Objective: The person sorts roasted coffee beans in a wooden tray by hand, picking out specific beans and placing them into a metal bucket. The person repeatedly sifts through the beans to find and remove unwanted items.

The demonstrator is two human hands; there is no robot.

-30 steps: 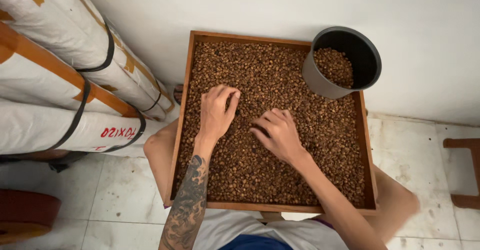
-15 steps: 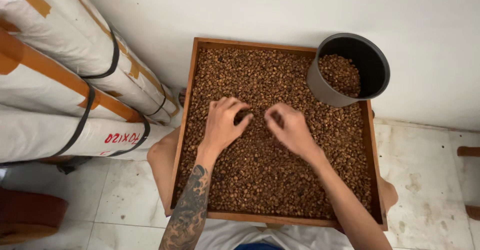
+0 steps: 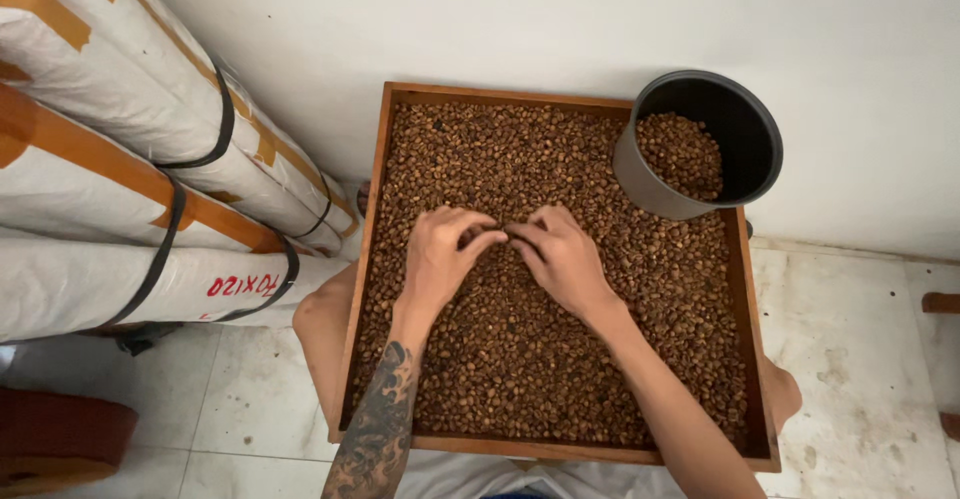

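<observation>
A square wooden tray (image 3: 375, 209) rests on my knees, filled with a layer of brown beans (image 3: 520, 369). My left hand (image 3: 440, 257) and my right hand (image 3: 560, 259) lie palm down on the beans near the tray's middle, fingertips curled and touching each other. Whether any beans are pinched between the fingers cannot be seen. A black bucket (image 3: 660, 184) with more brown beans in it stands on the tray's far right corner.
Large white rolls with orange tape and black straps (image 3: 130, 179) lie stacked at the left. A white wall rises behind the tray. Pale floor tiles (image 3: 860, 349) lie on both sides. A dark red round object (image 3: 55, 439) sits at the lower left.
Both hands have drawn together over the beans: they were apart, and now their fingertips meet at the tray's middle. The view has shifted slightly.
</observation>
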